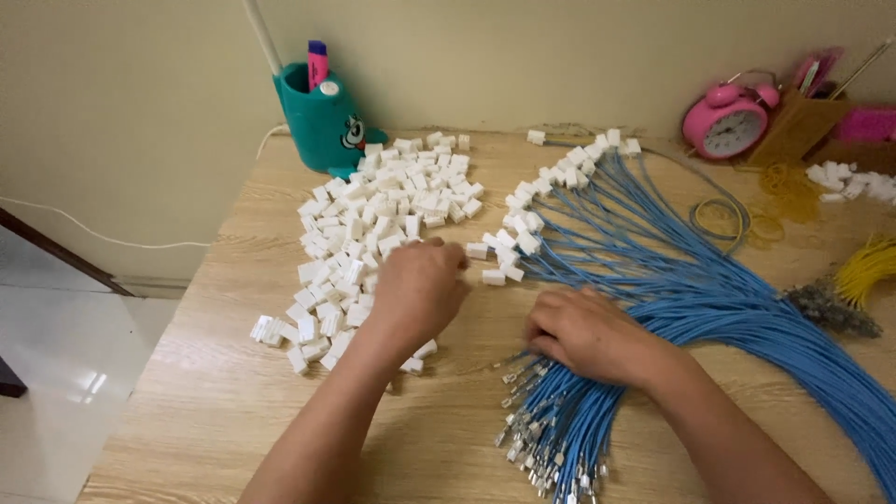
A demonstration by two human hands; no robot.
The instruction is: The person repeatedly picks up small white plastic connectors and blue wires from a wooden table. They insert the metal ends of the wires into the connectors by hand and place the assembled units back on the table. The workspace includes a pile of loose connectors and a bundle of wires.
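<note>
From the head view I see my left hand (pixel 417 287) palm down on the right edge of the heap of white plugs (pixel 373 233); its fingers curl in over the pieces, and I cannot tell whether that grip has closed on one, since the fingertips are hidden. My right hand (pixel 588 333) lies palm down on the blue wires (pixel 691 289), fingers bent and pressing the bundle near its bare ends; whether it pinches a single wire I cannot tell. The wires run with their long axis from the lower right corner toward the middle of the desk (pixel 215 392), then split; one fan points up and left, each wire ending in a white plug along a curved row (pixel 551 187); the other sheaf points down and left, ending in bare metal tips (pixel 541 439) just below my right hand. Two loose plugs (pixel 485 263) lie between the hands. At the back stand a teal pen cup (pixel 322 121) on the left and a pink clock (pixel 726 121) on the right; yellow wires (pixel 868 266) lie at the right edge.
</note>
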